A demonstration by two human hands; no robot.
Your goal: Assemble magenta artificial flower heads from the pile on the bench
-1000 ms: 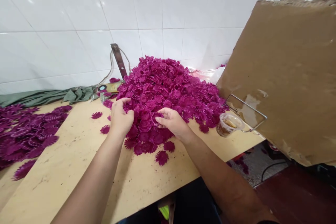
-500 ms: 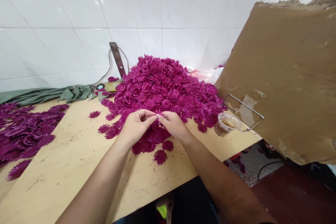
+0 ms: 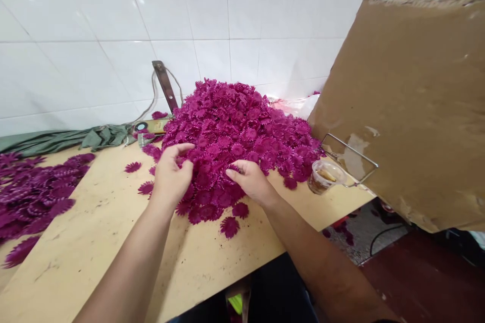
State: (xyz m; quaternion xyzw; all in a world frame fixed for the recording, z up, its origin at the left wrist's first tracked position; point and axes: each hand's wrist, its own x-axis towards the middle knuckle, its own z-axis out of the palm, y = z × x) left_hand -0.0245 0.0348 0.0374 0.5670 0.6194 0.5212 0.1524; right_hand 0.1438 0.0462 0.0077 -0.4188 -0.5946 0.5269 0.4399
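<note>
A large heap of magenta flower-shaped pieces (image 3: 227, 121) rises against the tiled wall. At its left front, my left hand (image 3: 172, 174) has its thumb and fingers apart, with the fingertips at the edge of the heap and nothing seen between them. My right hand (image 3: 250, 179) pinches a magenta flower piece (image 3: 234, 167) between thumb and forefinger, over the front of the heap. A few loose pieces lie in front of the hands, one of them a single flower (image 3: 229, 227) on the pale board (image 3: 212, 262).
More magenta pieces (image 3: 38, 192) are spread at the left. Green cloth (image 3: 91, 139) lies along the wall beside an upright metal bar (image 3: 165, 86). A plastic cup (image 3: 326, 176) in a wire holder stands at the right, by a big cardboard sheet (image 3: 409, 111).
My left hand has parted from my right hand, moving left, and its fingers have opened. The right hand stays almost where it was. The view has shifted slightly.
</note>
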